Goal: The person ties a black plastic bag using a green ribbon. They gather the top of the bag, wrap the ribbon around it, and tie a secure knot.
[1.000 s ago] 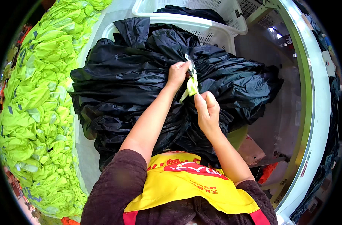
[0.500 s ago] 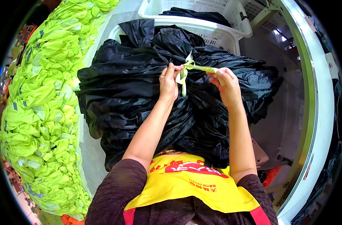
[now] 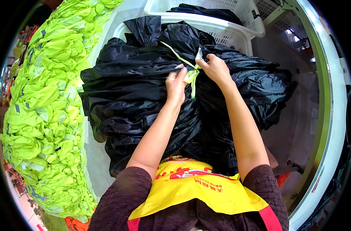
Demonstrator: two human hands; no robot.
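A big bundle of shiny black fabric pieces (image 3: 137, 92) lies before me, gathered at its middle by a yellow-green fabric strip (image 3: 191, 77). My left hand (image 3: 176, 85) is just left of the knot, its thumb and fingers pinched on a loop of the strip. From the right, my right hand (image 3: 217, 70) reaches in, thumb and forefinger closed on the strip at the knot. One loose end of the strip points up and left over the black fabric; another hangs down below the knot.
A long heap of bright yellow-green garments (image 3: 48, 127) runs along the left. Beyond the bundle stand white plastic baskets (image 3: 233, 32), the farther one with black fabric inside. A pale curved table edge with a metal frame (image 3: 322, 115) bounds the right side.
My right hand has moved left and up to the knot from holding the strip stretched out to the right. A loose strip end now lies up and left.
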